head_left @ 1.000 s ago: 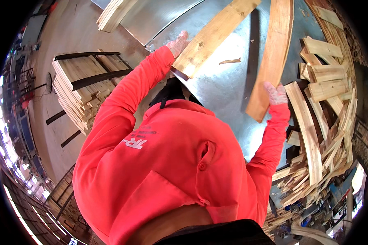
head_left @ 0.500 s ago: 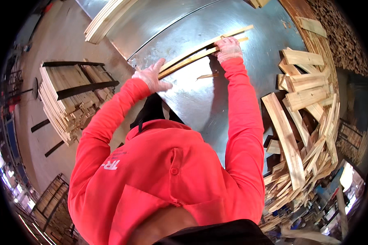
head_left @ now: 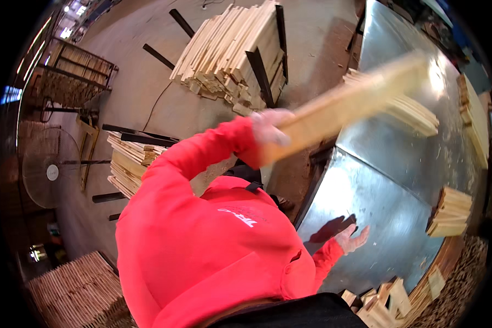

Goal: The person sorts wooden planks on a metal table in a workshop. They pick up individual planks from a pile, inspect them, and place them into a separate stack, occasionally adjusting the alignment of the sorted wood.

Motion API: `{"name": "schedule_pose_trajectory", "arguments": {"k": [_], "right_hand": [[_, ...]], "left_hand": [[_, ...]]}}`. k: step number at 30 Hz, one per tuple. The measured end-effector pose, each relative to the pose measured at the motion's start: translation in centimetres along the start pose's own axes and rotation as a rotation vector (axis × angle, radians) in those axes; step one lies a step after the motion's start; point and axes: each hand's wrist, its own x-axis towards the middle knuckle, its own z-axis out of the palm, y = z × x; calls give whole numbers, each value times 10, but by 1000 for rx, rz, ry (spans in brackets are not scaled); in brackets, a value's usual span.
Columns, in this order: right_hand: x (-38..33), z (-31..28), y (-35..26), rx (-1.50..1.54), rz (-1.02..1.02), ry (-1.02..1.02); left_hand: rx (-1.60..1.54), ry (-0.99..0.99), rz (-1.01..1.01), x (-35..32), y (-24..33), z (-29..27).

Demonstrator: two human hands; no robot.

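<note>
My left hand (head_left: 271, 126) grips a long pale wooden board (head_left: 339, 106) near one end. The board slants up and to the right, and its far end is smeared by motion. It passes in front of a bundle of boards (head_left: 413, 115) that lies on the metal table (head_left: 366, 191). Over the near part of that table my right hand (head_left: 352, 239) is open, palm partly turned up, fingers apart and holding nothing. See-through gloves seem to cover both hands, and red sleeves reach to the wrists.
Left of the table, stacked boards (head_left: 224, 49) stand between dark metal posts (head_left: 261, 76). A second stack (head_left: 127, 167) and a fan (head_left: 52, 172) are further left. Short wood pieces (head_left: 451, 212) lie on the table's right side; more offcuts (head_left: 385, 303) pile at the lower right.
My view has swung left. Both hands were on thin wooden pieces over the table; now the left alone carries a board, raised off the table, and the right has let go.
</note>
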Motion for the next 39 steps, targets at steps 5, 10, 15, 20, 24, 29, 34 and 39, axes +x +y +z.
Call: {"name": "schedule_pose_trajectory", "arguments": {"k": [5,10,15,20,24,29,34,39], "right_hand": [[-18,48,-63,77,19,-8],[-51,94,-158,15,40,-109],[-93,90,-207,-88,30,-194],[-100,-1,-195,-282,224,-254],[-94,-121,-121,-833,136,-225],[-119,-322,22,-1341,448,-286],[-92,-393,167,-1343,635,-420],[-33,-364,15,-349,587,-939]], "left_hand": [[662,829,-310,-14,-26,-189],[702,1032,-614,24,-118,-351],[751,722,-471,121,-199,-344],[1005,614,-248,150,-210,-342],[1109,915,139,130,-182,-341],[520,226,263,104,-88,-73],[218,-688,-99,-27,-63,284],[-785,-1419,-520,-94,-84,472]]}}
